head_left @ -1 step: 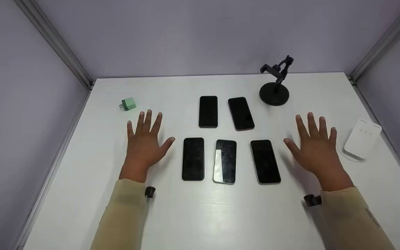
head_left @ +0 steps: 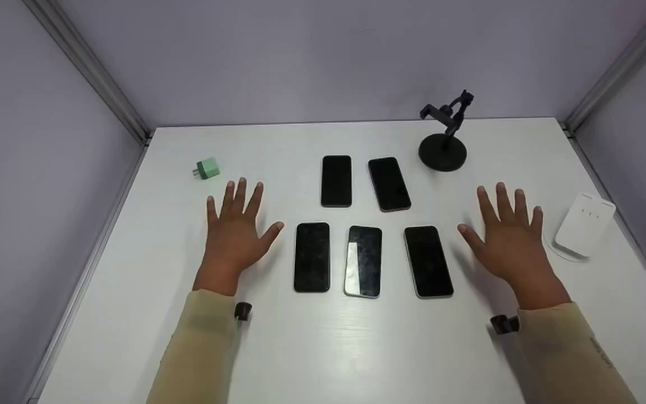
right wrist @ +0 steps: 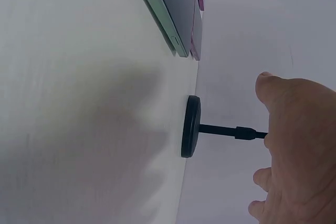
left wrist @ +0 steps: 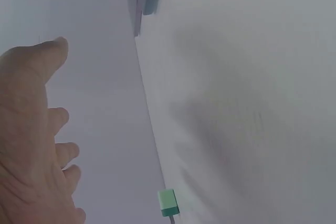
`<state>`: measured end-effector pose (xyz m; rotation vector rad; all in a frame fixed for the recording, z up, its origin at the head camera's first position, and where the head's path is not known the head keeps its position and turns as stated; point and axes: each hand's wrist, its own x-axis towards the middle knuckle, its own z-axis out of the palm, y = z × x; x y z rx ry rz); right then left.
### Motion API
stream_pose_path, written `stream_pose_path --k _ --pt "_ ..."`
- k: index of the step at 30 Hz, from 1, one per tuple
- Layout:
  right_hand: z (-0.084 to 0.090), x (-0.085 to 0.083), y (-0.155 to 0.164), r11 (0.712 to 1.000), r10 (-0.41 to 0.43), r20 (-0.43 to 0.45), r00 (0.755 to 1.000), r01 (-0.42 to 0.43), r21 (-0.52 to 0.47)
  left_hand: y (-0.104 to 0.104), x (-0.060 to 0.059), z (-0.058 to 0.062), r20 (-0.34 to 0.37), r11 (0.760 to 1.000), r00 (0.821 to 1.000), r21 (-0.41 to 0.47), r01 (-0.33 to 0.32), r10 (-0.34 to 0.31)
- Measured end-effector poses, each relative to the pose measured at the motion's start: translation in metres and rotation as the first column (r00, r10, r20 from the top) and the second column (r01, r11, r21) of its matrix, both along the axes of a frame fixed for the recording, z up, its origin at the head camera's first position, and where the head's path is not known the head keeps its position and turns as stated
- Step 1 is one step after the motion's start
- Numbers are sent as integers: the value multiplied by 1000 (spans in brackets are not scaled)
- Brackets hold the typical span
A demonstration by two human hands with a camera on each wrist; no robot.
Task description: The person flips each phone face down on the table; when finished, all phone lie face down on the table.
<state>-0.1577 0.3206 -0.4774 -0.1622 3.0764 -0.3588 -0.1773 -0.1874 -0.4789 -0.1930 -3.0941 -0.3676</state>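
Observation:
Palm down and fingers spread, my left hand (head_left: 233, 241) hovers above the table, holding nothing. A green plug adapter (head_left: 207, 168) lies beyond its fingertips; the left wrist view shows the adapter (left wrist: 168, 202) low down. Right of that hand lies a dark phone (head_left: 312, 257). A second phone (head_left: 363, 261) with a bright reflection and a third phone (head_left: 429, 261) continue this front row. Behind them are an upright-aligned phone (head_left: 336, 180) and a slanted phone (head_left: 390, 184). My right hand (head_left: 513, 247), also spread and holding nothing, hovers between the third phone and a white power strip (head_left: 585, 224).
A black phone stand (head_left: 442, 151) with a round base stands at the back right, its post seen in the right wrist view. The white table (head_left: 323, 348) meets pale walls (head_left: 300, 62) at the back and sides. A thin white cable curves beside the power strip.

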Motion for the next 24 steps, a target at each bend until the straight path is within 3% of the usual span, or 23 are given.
stream_pose_path --k 7,13,17,21,24 --pt "0 1 -3 1000 11 -8 1000 -11 -21 24 8 8 7 997 999 74 35 -36" --pt "0 3 -10 998 30 -27 999 -32 -56 78 20 8 1 987 989 59 147 -147" --pt "-2 8 -15 994 42 -9 999 -43 -98 129 32 6 9 960 960 -17 281 -281" --pt "-5 14 -20 992 45 30 999 -42 -117 175 43 1 14 911 918 -118 396 -397" --pt "-8 17 -24 991 53 60 997 -45 -124 201 48 -4 30 874 893 -191 447 -450"
